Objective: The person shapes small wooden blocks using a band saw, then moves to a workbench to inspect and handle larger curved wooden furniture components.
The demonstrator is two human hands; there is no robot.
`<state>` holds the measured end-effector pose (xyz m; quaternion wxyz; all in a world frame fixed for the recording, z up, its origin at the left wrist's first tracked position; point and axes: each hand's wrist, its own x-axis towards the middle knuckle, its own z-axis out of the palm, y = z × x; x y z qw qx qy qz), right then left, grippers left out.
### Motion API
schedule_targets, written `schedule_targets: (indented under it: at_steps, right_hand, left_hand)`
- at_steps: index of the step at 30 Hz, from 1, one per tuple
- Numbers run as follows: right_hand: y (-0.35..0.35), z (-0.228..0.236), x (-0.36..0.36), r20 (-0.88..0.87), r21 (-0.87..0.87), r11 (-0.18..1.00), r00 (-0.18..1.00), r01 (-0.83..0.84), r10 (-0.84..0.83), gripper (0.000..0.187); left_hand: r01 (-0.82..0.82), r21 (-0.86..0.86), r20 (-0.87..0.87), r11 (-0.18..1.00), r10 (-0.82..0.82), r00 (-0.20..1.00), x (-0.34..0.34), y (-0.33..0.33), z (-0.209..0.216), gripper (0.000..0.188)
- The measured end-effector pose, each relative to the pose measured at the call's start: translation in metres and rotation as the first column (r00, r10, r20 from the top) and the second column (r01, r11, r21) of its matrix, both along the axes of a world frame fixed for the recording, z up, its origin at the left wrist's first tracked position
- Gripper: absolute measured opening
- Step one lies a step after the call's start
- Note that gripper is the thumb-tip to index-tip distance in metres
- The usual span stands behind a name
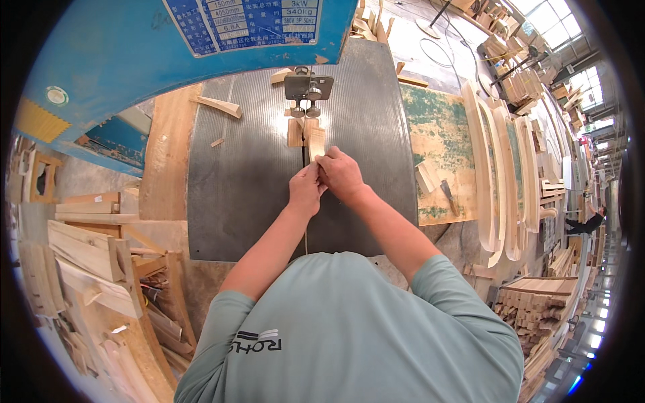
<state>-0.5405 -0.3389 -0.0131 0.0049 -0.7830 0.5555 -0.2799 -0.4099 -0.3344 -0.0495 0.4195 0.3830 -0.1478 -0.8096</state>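
A pale wooden piece lies at the band saw's blade, on the grey ribbed saw table. Close together at its near end, my left hand and my right hand both have their fingers closed on it. Above the far end of the piece hangs the blade guide, a dark metal bracket with round rollers. Under the blade a wooden insert shows in the table, and a dark slot runs from it toward me. My fingertips partly hide the near end of the piece.
The blue saw body arches over the far left. An offcut and a small scrap lie left of the blade. A brush-like tool rests on the side board at right, beside long curved wooden parts.
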Motion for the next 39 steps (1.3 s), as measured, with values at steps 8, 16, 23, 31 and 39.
schedule_targets:
  at_steps: [8, 16, 23, 31, 39]
  right_hand:
    - [-0.016, 0.008, 0.025, 0.006, 0.095, 0.986, 0.99, 0.137, -0.138, 0.009]
    - [-0.024, 0.004, 0.025, 0.055, 0.151, 0.979, 0.988, 0.138, -0.147, 0.015]
    - [-0.026, 0.009, 0.03, 0.054, 0.182, 0.972, 0.986, 0.149, -0.161, 0.015]
    - [-0.024, 0.007, 0.029, 0.022, 0.168, 0.98, 0.993, 0.107, -0.112, 0.013]
    - [-0.006, 0.016, 0.035, 0.055, 0.132, 0.991, 0.998, 0.014, -0.022, 0.008]
  left_hand:
    - [0.106, -0.013, 0.007, 0.994, -0.106, 0.994, 0.023, -0.035, 0.001, 0.026]
    - [0.105, -0.006, 0.035, 0.994, -0.105, 0.994, 0.024, -0.038, 0.015, 0.025]
    - [0.112, -0.015, -0.003, 0.994, -0.112, 0.994, 0.03, -0.042, 0.008, 0.03]
    - [0.072, -0.008, 0.045, 0.997, -0.072, 0.996, 0.029, -0.035, 0.014, 0.025]
    - [0.077, -0.045, 0.024, 0.996, -0.076, 0.997, 0.039, -0.014, 0.008, 0.027]
